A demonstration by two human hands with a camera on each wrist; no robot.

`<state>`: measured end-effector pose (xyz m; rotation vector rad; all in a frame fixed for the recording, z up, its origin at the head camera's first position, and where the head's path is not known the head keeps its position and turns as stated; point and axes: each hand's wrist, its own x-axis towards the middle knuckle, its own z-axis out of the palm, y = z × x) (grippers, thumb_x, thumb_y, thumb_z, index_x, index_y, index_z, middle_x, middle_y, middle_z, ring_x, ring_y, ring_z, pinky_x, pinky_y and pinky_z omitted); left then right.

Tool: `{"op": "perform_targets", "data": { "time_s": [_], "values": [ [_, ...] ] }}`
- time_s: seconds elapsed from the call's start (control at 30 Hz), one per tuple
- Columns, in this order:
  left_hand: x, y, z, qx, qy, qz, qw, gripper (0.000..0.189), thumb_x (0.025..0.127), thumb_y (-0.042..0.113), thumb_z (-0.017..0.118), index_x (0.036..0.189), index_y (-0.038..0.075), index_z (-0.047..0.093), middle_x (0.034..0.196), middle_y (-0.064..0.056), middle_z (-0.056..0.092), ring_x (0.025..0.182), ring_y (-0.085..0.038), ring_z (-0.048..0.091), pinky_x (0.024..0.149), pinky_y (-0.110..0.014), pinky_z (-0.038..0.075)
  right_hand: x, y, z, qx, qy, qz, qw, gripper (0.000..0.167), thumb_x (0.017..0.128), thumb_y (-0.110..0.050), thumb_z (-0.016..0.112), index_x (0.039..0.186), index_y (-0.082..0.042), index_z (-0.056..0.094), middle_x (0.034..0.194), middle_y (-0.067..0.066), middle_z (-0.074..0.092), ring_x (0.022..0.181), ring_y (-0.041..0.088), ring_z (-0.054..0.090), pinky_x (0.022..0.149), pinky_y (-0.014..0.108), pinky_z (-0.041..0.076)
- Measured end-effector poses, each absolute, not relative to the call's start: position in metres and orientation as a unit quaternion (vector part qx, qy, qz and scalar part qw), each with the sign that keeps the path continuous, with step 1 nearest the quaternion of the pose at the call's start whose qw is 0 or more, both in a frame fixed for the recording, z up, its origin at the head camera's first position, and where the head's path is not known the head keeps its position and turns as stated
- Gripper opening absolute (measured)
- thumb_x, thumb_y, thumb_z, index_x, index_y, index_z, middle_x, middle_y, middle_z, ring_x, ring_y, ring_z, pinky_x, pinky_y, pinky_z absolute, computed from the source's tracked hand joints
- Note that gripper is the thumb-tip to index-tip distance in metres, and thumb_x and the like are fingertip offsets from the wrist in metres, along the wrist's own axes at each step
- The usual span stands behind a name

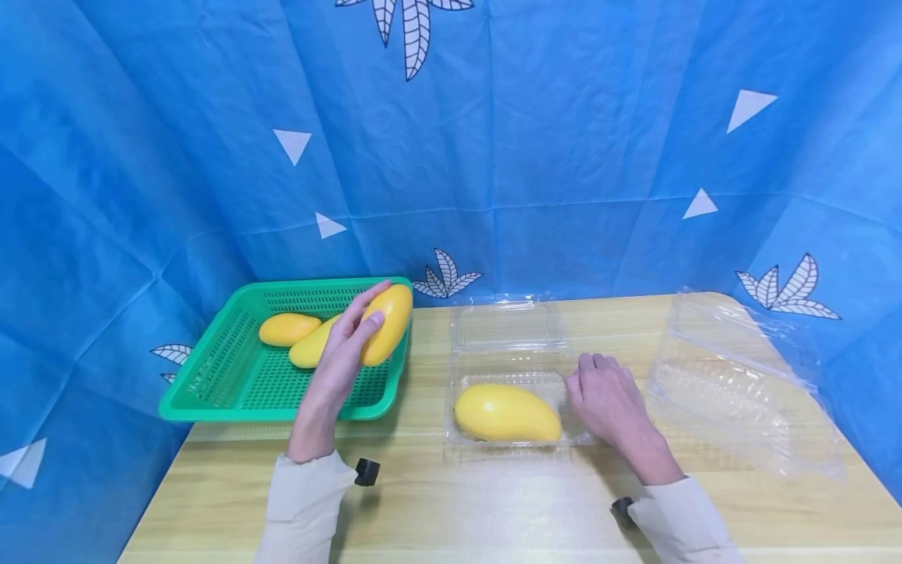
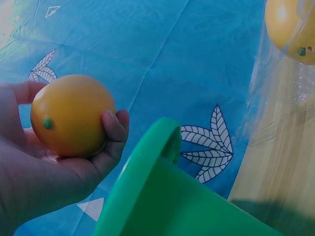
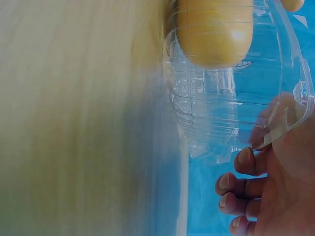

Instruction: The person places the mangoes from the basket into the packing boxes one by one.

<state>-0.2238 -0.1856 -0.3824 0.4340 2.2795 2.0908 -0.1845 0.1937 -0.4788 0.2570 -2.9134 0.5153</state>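
Observation:
In the head view my left hand (image 1: 337, 364) grips a yellow mango (image 1: 390, 325) above the right side of a green plastic basket (image 1: 275, 414). The left wrist view shows its fingers and thumb curled round that mango (image 2: 74, 115), with a green stem spot facing the camera. Two more mangoes (image 1: 289, 329) lie in the basket, one partly hidden by the hand. A clear plastic clamshell container (image 1: 507, 329) stands with its lid folded back, holding one mango (image 1: 509, 413). At its right edge my right hand (image 1: 611, 399) pinches the rim (image 3: 280, 132) between thumb and forefinger.
More clear plastic containers (image 1: 733, 392), lying together, occupy the right side of the wooden table (image 1: 521, 509). A blue patterned cloth (image 1: 564, 141) hangs behind and along both sides. The basket's raised rim stands close to the left hand.

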Motion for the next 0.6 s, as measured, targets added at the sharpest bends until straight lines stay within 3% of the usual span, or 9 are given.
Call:
{"op": "perform_targets", "data": {
  "time_s": [0.17, 0.43, 0.6],
  "values": [
    [-0.224, -0.182, -0.384, 0.156, 0.739, 0.656, 0.010, 0.051, 0.106, 0.027, 0.057, 0.156, 0.025, 0.046, 0.149, -0.003, 0.046, 0.110, -0.026, 0.054, 0.082, -0.025, 0.052, -0.184, 0.194, -0.478, 0.084, -0.977, 0.176, 0.086, 0.024, 0.102, -0.015, 0.043, 0.078, -0.010, 0.043, 0.073, 0.006, 0.040, 0.069, 0.026, 0.040, 0.064, 0.037, 0.037],
    [-0.224, -0.176, -0.388, 0.160, 0.740, 0.653, 0.030, 0.054, 0.105, 0.027, 0.060, 0.156, 0.023, 0.045, 0.154, 0.001, 0.045, 0.120, -0.026, 0.053, 0.091, -0.028, 0.052, -0.185, 0.194, -0.479, 0.084, -0.977, 0.176, 0.087, 0.024, 0.103, -0.015, 0.044, 0.079, -0.010, 0.044, 0.073, 0.006, 0.041, 0.070, 0.026, 0.041, 0.064, 0.038, 0.038],
    [-0.224, -0.173, -0.390, 0.159, 0.738, 0.655, 0.036, 0.054, 0.104, 0.026, 0.062, 0.155, 0.023, 0.046, 0.155, 0.002, 0.045, 0.119, -0.027, 0.055, 0.090, -0.028, 0.054, -0.184, 0.194, -0.479, 0.085, -0.977, 0.178, 0.084, 0.024, 0.103, -0.015, 0.044, 0.080, -0.010, 0.044, 0.074, 0.006, 0.041, 0.070, 0.026, 0.041, 0.064, 0.037, 0.038]
  ]
}}
